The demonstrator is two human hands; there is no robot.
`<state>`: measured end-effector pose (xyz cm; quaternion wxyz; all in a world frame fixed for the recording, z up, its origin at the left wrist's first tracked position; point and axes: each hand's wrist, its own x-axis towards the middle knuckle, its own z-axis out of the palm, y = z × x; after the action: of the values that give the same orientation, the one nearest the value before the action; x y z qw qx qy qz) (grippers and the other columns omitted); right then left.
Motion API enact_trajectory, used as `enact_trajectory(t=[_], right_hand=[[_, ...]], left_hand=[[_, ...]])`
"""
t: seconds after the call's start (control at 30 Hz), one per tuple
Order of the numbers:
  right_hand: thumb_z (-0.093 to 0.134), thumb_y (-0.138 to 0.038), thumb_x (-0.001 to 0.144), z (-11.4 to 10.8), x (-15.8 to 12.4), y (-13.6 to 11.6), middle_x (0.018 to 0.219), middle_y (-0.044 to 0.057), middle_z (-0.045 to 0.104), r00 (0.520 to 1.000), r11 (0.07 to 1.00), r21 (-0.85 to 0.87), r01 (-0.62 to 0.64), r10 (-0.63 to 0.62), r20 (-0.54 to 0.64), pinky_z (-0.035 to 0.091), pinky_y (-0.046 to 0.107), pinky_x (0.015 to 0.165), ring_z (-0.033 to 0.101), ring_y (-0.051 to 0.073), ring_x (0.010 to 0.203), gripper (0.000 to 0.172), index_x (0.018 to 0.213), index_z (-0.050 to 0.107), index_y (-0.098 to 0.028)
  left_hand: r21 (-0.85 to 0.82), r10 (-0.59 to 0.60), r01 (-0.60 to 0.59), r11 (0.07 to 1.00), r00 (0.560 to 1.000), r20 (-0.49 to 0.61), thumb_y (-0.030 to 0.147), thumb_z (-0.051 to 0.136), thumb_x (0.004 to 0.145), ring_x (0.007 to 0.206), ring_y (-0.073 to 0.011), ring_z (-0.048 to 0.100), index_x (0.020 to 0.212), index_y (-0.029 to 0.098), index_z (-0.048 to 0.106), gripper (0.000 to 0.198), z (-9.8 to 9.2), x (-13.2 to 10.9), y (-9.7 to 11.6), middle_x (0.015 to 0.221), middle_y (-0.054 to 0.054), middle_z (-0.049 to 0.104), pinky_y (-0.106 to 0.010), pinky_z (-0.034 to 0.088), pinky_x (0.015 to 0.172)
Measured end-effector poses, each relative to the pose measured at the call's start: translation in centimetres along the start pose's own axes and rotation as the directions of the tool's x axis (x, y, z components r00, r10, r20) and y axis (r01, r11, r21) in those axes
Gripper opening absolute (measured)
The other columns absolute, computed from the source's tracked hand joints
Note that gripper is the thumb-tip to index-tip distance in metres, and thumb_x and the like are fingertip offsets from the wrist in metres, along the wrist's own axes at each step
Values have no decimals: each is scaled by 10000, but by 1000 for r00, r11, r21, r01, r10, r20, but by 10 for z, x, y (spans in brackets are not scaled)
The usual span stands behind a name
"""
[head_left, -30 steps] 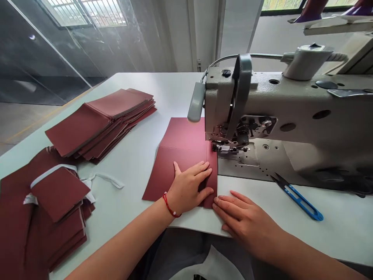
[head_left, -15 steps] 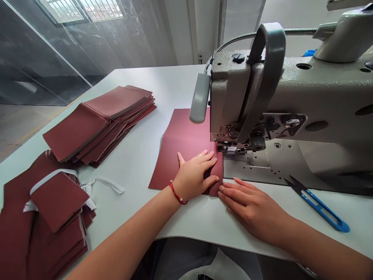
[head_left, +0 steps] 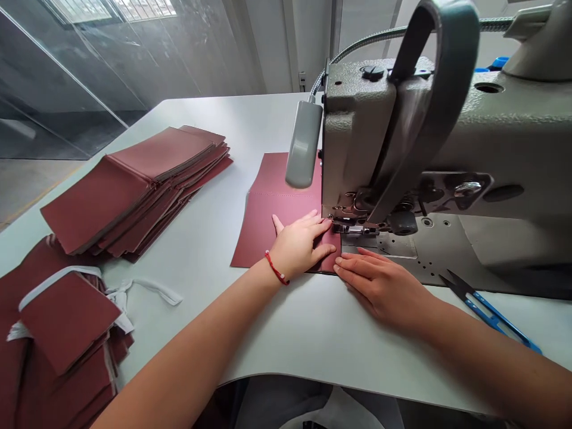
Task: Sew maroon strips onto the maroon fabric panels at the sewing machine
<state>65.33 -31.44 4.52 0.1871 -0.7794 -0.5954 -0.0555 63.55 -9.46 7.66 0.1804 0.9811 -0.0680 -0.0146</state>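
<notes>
A dark red leather-like panel (head_left: 268, 220) with a stitched line across it lies flat on the table, its right edge under the presser foot (head_left: 355, 230) of a sewing machine (head_left: 357, 131). My left hand (head_left: 301, 243), wearing a red cord bracelet, rests spread on the panel just left of the foot. At the panel's near right corner, the fingertips of my right hand (head_left: 379, 286) touch the edge, with the fingers stretched out and the palm over the table. The needle point is too small to make out.
On the left of the white table (head_left: 196, 345) lies a stack of folded red panels (head_left: 134, 185). Nearer are smaller red pieces (head_left: 69, 316) bound with a white strip. Blue-handled thread snips (head_left: 491, 313) lie at right, close to my right forearm. A grey lamp head (head_left: 304, 143) hangs beside the machine.
The panel and both hands have moved forward, away from me, along the presser foot. The view has shifted slightly; the stacks stay in place on the table.
</notes>
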Motion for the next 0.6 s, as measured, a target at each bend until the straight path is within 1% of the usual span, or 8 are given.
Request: enact_trajectory(t=[0.1, 0.23, 0.33, 0.4, 0.47, 0.53, 0.57, 0.6], right_hand=[[444, -73, 921, 1, 5, 7, 1248, 104, 629, 1000, 1000, -11, -10, 10, -16, 435, 480, 1079, 566, 241, 1196, 413, 1303, 577, -155], [405, -77, 949, 2, 10, 14, 1275, 108, 612, 998, 998, -19, -59, 59, 6, 390, 487, 1116, 552, 263, 1209, 398, 1306, 568, -140], [402, -73, 950, 2, 12, 16, 1273, 110, 608, 998, 998, -17, -63, 63, 10, 369, 486, 1132, 558, 265, 1200, 392, 1302, 562, -131], [410, -77, 954, 2, 13, 16, 1265, 102, 610, 997, 997, -10, -74, 74, 4, 371, 485, 1131, 557, 260, 1201, 384, 1300, 562, -142], [420, -98, 964, 3, 13, 15, 1270, 96, 605, 996, 996, 9, -91, 91, -5, 389, 485, 1118, 558, 258, 1200, 368, 1296, 568, -159], [433, -135, 975, 3, 12, 15, 1270, 86, 606, 993, 993, 43, -111, 112, -23, 447, 466, 1073, 573, 252, 1175, 343, 1279, 585, -181], [439, -156, 979, 2, 11, 15, 1255, 77, 617, 990, 990, 64, -128, 131, -50, 487, 442, 1032, 591, 244, 1144, 323, 1256, 604, -192], [445, -176, 982, 2, 10, 14, 1232, 66, 631, 984, 985, 84, -149, 156, -83, 524, 414, 984, 610, 233, 1106, 304, 1229, 622, -204]], left_hand=[[19, -7, 8, 1000, 1000, -13, 437, 540, 917, 1070, -318, 601, 1074, 278, 672, 260, 2, 8, -5, 1067, -69, 698, -818, 152, 999], [44, -12, 14, 999, 999, -40, 504, 547, 901, 1067, -369, 597, 1124, 301, 664, 323, 6, 21, -15, 989, -66, 695, -839, 176, 946], [51, 21, -16, 999, 994, -106, 515, 548, 895, 1073, -359, 588, 1092, 265, 677, 344, 8, 25, -22, 982, -73, 685, -751, 259, 990], [40, 126, -121, 992, 982, -141, 464, 524, 916, 1021, -306, 602, 1012, 230, 696, 305, 9, 21, -25, 970, -77, 679, -611, 382, 980], [16, 298, -300, 954, 942, -155, 392, 491, 935, 920, -240, 613, 912, 200, 704, 288, 11, 12, -25, 934, -76, 674, -458, 469, 897], [5, 431, -437, 899, 885, -175, 328, 457, 947, 803, -190, 600, 858, 186, 704, 299, 16, 1, -24, 866, -68, 664, -363, 492, 788], [13, 459, -465, 885, 867, -193, 303, 442, 952, 758, -176, 587, 857, 185, 708, 306, 18, -4, -23, 831, -62, 657, -340, 489, 746], [28, 464, -469, 883, 860, -212, 280, 428, 958, 730, -168, 576, 867, 188, 712, 313, 20, -7, -21, 804, -56, 651, -326, 483, 715]])
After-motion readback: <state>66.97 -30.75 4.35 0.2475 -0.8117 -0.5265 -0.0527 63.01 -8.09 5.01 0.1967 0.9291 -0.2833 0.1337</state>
